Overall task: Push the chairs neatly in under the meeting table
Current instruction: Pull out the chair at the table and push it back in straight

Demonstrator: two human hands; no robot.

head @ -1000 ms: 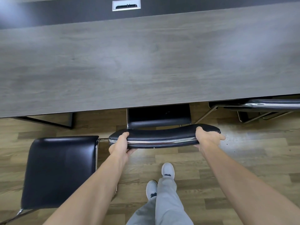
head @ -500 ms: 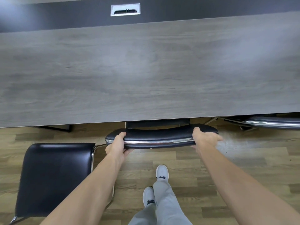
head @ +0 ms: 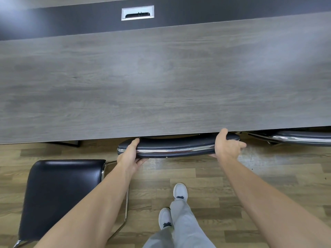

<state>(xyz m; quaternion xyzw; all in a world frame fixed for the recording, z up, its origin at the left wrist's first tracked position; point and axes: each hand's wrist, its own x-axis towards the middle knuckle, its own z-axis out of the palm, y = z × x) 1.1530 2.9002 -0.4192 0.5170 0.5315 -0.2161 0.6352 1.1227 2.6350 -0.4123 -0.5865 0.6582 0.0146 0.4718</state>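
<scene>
Seen from above, looking down over a long grey wood-grain meeting table [head: 161,83] filling the upper two thirds of the view. Set into a dark strip along the far side of the tabletop, a silver cable port [head: 137,12]. Below the table's near edge, light wood-plank flooring [head: 268,176].

Centre, right at the table's near edge: the black padded backrest [head: 175,146] of a chair, with a chrome bar running across it. Seat of this chair out of sight beneath the tabletop; only the backrest showing, its top tucked just under the table's edge.

Both bare arms stretched forward to that backrest. Left hand [head: 131,154] wrapped around the backrest's left end, thumb on top, fingers curled underneath. Right hand [head: 226,146] closed over the right end, fingers on top reaching up to the table's edge, thumb pointing out to the right.

Lower left: a second chair, its black seat [head: 60,196] fully out on the floor, clear of the table, with a chrome frame [head: 126,203] along its right side, partly hidden behind the left forearm.

Far right, at the table's edge: another dark curved piece with chrome trim [head: 295,137], probably the backrest of a third chair, mostly cut off by the picture's border.

Bottom centre: light grey trousers [head: 180,226] and two white shoes [head: 180,191] on the floor, one ahead of the other.
</scene>
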